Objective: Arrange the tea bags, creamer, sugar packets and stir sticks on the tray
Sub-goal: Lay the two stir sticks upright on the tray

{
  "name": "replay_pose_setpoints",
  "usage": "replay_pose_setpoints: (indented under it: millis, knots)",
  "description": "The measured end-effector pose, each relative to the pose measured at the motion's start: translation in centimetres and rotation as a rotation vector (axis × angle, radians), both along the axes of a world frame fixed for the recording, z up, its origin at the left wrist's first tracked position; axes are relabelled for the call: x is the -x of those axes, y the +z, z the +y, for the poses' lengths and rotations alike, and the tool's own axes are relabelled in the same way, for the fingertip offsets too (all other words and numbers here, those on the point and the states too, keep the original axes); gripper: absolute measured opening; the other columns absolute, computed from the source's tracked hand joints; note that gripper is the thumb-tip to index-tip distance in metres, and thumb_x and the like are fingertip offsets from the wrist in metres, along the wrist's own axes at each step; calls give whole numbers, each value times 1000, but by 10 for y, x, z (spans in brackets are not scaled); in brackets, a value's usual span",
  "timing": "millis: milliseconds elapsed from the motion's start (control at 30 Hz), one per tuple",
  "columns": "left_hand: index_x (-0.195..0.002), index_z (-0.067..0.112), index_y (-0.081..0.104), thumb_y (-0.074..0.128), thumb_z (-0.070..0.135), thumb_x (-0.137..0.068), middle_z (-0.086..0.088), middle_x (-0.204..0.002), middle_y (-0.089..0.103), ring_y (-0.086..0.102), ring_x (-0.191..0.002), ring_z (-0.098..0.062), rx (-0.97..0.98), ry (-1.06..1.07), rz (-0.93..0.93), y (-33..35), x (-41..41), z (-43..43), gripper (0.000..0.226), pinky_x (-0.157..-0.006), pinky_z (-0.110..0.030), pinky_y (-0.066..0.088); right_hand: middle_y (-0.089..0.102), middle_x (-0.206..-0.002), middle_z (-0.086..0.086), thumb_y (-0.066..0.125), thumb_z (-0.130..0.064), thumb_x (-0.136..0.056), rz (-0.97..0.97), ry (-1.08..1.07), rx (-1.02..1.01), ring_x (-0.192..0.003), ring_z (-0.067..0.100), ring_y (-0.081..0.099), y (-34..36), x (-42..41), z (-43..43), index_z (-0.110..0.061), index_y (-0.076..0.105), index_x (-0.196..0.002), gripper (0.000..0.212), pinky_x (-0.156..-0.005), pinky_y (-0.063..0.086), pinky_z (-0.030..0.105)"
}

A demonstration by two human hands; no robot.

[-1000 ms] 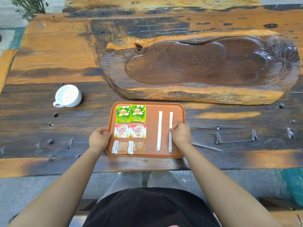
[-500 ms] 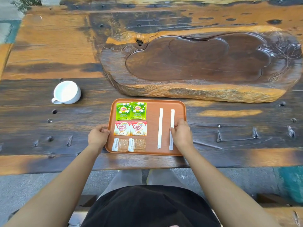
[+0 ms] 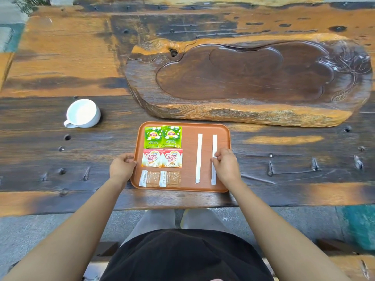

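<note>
An orange tray (image 3: 187, 188) lies near the table's front edge. On its left side sit two green tea bags (image 3: 162, 137), two red-and-white creamer packets (image 3: 162, 158) below them, and two brown sugar packets (image 3: 160, 178) nearest me. Two white wrapped stir sticks lie lengthwise on the right side: the left stick (image 3: 199, 158) lies free, and the right stick (image 3: 214, 147) is touched by the fingertips of my right hand (image 3: 225, 165). My left hand (image 3: 121, 167) is curled against the tray's left rim.
A white cup (image 3: 83, 113) lies on its side at the left of the weathered wooden table. A large carved wooden tea slab (image 3: 253, 110) sits just behind the tray. Metal studs and nails dot the planks on both sides.
My right hand has shifted slightly forward along the right stir stick. The items on the tray and my left hand stay in place.
</note>
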State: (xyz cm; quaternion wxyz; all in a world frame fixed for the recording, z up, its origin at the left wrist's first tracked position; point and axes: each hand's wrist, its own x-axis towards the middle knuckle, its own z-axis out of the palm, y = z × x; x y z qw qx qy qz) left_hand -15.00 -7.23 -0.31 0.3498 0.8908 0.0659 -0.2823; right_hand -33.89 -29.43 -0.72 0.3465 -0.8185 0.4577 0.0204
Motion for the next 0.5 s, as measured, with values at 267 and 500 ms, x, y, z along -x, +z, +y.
replay_pose_setpoints:
  millis: [267,500]
  knots:
    - [-104,10,64,54,11,-86,-13,-95,67,61,-87,-29,-37,-33,67,4,-10,-4,21,-81,-38,52,62,-111,14,58,-14,-86,92,-245,-133,-103,30,58,11,17,-30,-8,58,-100,15,-80,43,32]
    - [-96,13,64,51,6,-87,-12,-92,65,61,-86,-29,-41,-75,73,7,-11,-7,18,-85,-40,54,67,-96,17,55,6,-84,-95,-511,-536,-87,28,64,14,27,-34,-7,60,-87,14,-83,56,42]
